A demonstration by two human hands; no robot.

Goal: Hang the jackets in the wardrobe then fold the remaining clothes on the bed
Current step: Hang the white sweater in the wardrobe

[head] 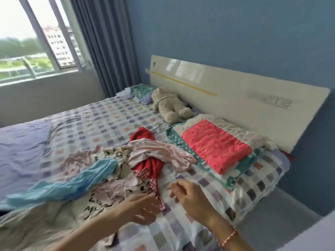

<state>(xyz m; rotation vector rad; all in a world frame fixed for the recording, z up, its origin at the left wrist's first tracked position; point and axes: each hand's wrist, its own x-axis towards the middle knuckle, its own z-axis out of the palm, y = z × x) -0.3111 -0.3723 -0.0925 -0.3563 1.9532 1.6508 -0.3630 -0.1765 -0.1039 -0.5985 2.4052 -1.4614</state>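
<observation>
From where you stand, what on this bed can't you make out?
Head view only.
Wardrobe: outside the frame.
Clothes pile: garments overlap, so their number is unclear.
Left hand: motion blur hides whether it touches the red checked cloth.
Headboard lettering: blurred, unreadable.

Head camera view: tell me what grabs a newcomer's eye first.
The jumbled pile of unfolded clothes in the middle of the bed stands out, with a red garment and a light blue garment in it. A coral-red folded towel lies on the bedding at right by the headboard, with a beige plush toy beyond. The left hand reaches the pile's near edge; the right hand hovers beside it.
</observation>
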